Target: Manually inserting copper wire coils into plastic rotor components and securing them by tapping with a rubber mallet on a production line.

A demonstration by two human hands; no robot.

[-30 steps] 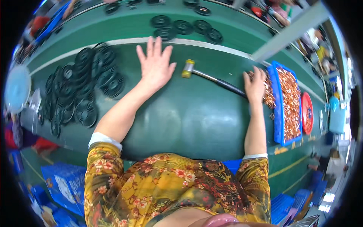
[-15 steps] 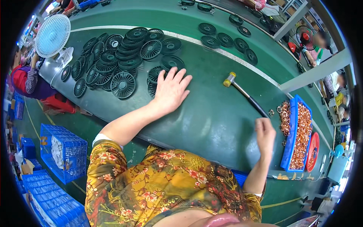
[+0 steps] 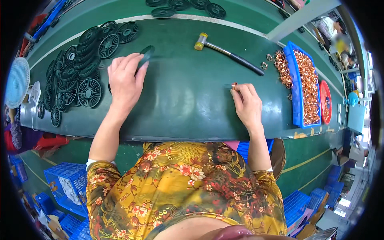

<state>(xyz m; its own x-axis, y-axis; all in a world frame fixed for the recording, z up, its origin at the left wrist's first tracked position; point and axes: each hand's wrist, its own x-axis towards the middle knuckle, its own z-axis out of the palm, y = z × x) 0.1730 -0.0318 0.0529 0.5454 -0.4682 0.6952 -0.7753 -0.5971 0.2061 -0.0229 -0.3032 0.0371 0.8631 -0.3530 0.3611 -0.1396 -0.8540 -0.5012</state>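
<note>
My left hand (image 3: 126,82) is closed on the edge of a dark green round fan-like grille (image 3: 147,55), tilted on edge above the workbench and slightly blurred. Beside that hand, to its left, lies a big heap of similar dark grilles (image 3: 89,93). Between thumb and fingertips, my right hand (image 3: 249,107) pinches a small copper-coloured ring (image 3: 234,85) over the bench, well apart from the left hand. Beyond the right hand rests a mallet (image 3: 224,52) with yellow faces and a black grip.
At the right stands a blue tray (image 3: 296,86) full of copper rings, with loose rings (image 3: 282,66) spilled along its left side. A red bowl (image 3: 325,102) sits past it. A white fan (image 3: 18,82) is at far left. More grilles (image 3: 179,4) lie beyond the white line.
My left hand, earlier spread over the grilles, now grips one raised off the bench. The right hand, earlier curled near the mallet's grip, now pinches a ring. The view has turned.
</note>
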